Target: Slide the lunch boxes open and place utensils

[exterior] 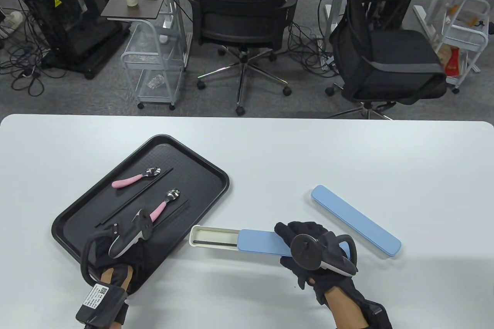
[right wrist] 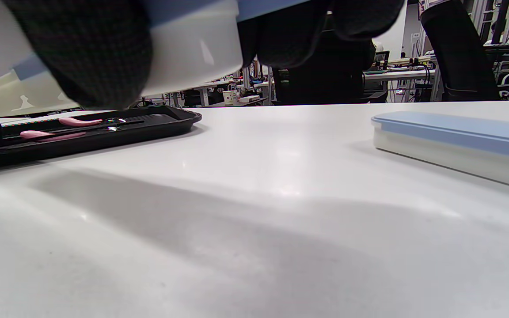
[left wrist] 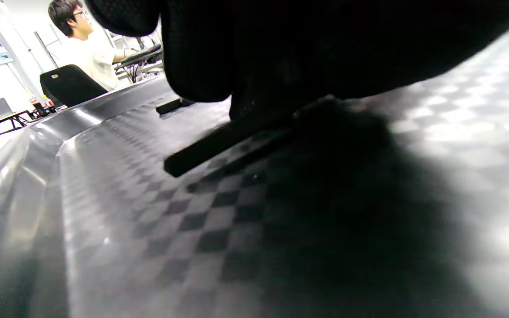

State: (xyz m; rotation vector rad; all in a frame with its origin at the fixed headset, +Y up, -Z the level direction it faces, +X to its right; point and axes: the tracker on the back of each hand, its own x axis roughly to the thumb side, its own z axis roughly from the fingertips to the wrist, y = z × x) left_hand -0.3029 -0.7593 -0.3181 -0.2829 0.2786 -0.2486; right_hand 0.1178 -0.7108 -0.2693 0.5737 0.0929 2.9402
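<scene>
A black tray (exterior: 216, 174) holds two pink-handled spoons (exterior: 135, 178) (exterior: 164, 205) and black chopsticks (exterior: 135, 198). My left hand (exterior: 123, 244) is low over the tray's near end. In the left wrist view its fingers (left wrist: 245, 66) pinch a black chopstick (left wrist: 219, 145) just above the tray floor. My right hand (exterior: 305, 246) grips the right end of a white lunch box (exterior: 216, 237). Its blue lid (exterior: 258, 244) is slid partly open, and a dark stick lies inside. The right wrist view shows this box (right wrist: 192, 48) held off the table.
A second lunch box (exterior: 355, 221) with its blue lid closed lies on the white table to the right, also in the right wrist view (right wrist: 457, 137). The tray (right wrist: 148, 126) sits left of it. Office chairs and carts stand beyond the table's far edge.
</scene>
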